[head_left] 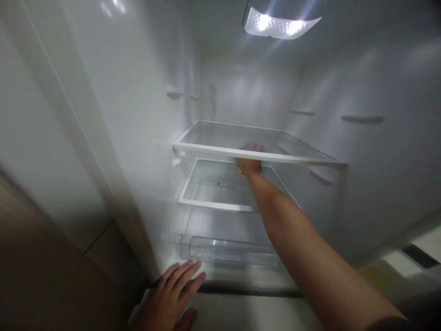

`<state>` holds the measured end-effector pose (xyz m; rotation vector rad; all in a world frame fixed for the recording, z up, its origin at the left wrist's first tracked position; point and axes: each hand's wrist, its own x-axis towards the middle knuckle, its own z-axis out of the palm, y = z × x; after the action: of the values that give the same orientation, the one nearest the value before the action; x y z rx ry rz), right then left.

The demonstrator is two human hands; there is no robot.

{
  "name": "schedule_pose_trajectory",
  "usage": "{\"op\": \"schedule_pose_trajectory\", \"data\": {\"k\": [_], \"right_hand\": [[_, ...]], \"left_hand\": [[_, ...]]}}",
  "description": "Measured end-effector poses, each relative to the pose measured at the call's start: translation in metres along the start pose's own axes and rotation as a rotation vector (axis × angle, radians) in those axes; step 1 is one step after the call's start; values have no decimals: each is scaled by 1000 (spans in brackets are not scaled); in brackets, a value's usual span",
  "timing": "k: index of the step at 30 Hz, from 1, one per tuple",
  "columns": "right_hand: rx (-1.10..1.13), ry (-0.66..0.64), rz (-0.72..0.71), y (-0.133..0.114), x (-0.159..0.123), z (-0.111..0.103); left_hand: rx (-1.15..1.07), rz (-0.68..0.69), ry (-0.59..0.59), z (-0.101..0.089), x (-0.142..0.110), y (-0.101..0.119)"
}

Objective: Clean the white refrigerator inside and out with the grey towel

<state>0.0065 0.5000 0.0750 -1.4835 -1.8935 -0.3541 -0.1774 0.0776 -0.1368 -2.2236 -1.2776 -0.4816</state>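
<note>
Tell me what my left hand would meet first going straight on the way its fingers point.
Probably the drawer: its clear front lies ahead of your left hand's fingers, though depth is hard to judge here.

Light, one, mounted overhead; translucent patterned cover, two bright spots lit. Left ledges, a pair, pale, on the wall. Right ledges, a pair, opposite, similar height. Drawer, clear plastic, at the bottom. Dark rectangle, lower right, blurred, beside white patches. Brown surface, lower left, indistinct.
</note>
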Motion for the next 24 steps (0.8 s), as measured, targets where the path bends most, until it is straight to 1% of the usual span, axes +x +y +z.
{"op": "schedule_pose_trajectory", "data": {"k": [2, 3, 5, 9, 11, 13, 16, 19, 22, 24], "right_hand": [[16, 37, -18, -15, -1, 5], [33, 37, -50, -23, -1, 7], [85, -12, -152, -39, -3, 9], [164, -209, -334, -72, -9, 8], [172, -311, -360, -83, -13, 2], [183, -411, -364, -89, -18, -9], [202, -515, -370, -86, -30, -31], [204, -579, -350, -73, -46, -55], [184, -634, -292, -55, -65, -77], [159, -650, -229, -42, -75, -91]], "left_hand": [[-10, -22, -9, 2, -2, 2], [-17, -32, -16, 3, -3, 3], [-32, -44, -39, 5, -6, 5], [-59, -78, -91, 5, -10, 7], [-73, -79, -101, 3, -10, 6], [-78, -72, -96, 1, -9, 5], [-85, -51, -74, -2, -7, 3], [-75, -20, -53, -4, -5, 3], [-42, -3, -36, -5, -3, 4], [-28, 10, -32, -6, -2, 5]]}}
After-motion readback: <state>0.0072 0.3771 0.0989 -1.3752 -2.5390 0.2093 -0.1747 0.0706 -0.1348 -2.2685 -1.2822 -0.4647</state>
